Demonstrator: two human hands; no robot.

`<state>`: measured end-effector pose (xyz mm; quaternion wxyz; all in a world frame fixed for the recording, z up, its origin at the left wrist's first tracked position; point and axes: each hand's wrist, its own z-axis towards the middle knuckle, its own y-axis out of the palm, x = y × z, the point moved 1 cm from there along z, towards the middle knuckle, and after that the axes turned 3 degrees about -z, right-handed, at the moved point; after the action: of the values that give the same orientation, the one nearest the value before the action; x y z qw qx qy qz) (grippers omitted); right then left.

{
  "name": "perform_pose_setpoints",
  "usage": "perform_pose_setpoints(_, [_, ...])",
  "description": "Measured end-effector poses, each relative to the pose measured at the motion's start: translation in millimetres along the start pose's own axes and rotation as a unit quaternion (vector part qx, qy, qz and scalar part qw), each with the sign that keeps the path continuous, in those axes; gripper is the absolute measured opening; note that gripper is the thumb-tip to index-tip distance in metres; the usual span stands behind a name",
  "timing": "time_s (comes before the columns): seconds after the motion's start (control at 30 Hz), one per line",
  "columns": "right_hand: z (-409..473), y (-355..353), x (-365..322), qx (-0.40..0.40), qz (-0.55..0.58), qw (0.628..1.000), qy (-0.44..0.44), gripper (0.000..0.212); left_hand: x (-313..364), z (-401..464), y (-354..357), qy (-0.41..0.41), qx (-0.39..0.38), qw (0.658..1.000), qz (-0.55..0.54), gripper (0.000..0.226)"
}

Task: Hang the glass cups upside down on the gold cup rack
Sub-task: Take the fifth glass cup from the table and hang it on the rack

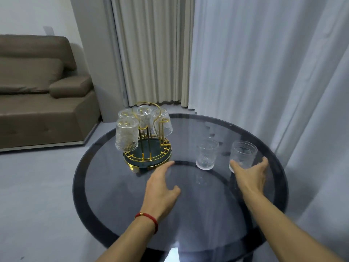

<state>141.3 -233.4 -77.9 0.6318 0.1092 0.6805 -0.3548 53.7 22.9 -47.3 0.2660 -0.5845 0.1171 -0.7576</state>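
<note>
Fingers (pixel 263 161) of the right hand (pixel 249 178) curl around the base of the far-right glass cup (pixel 243 154), thumb on the rack-facing side, the rest on the far side; they look closed on it, though whether the grip is firm yet I cannot quite tell through the clear glass. That cup stands upright on the round glass table (pixel 188 233), mouth up, long axis vertical, well to the right of the gold cup rack (pixel 147 148). A second loose cup (pixel 206 155) stands upright between it and the rack, untouched.

Four cups already hang on the rack, mouths down, the nearest (pixel 126 135) on its left side. One free prong (pixel 164 129) shows on the rack's right.

Left hand (pixel 162 188) lies spread and empty on the tabletop, fingertips just short of the rack's base.

These cups are rigid, textured, probably light but breakable and somewhat slick; a grip around the lower wall suits turning one over, since the mouth must point down onto the prong.
</note>
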Motion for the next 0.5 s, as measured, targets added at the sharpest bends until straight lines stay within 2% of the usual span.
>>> perform_pose_setpoints(0.17, [15.9, 6.9, 9.0, -0.025, 0.026, 0.999, 0.021, 0.085, -1.7, -7.9, -8.2, -0.029, 0.006, 0.999, 0.014, 0.076])
perform_pose_setpoints(0.3, [11.7, -0.1, 11.6, 0.002, 0.012, 1.0, -0.014, 0.08, 0.0, -10.8, -14.9, -0.037, 0.011, 0.999, 0.012, 0.076])
perform_pose_setpoints(0.4, [-1.6, -14.2, 6.6, 0.041, -0.004, 0.996, -0.085, 0.077, 0.5, -10.2, -17.8, -0.057, 0.01, 0.998, -0.006, 0.071])
perform_pose_setpoints(0.5, [-15.9, -31.8, -14.4, 0.067, 0.035, 0.977, -0.198, 0.073, 0.3, -8.6, -18.7, -0.086, 0.009, 0.996, -0.035, 0.057])
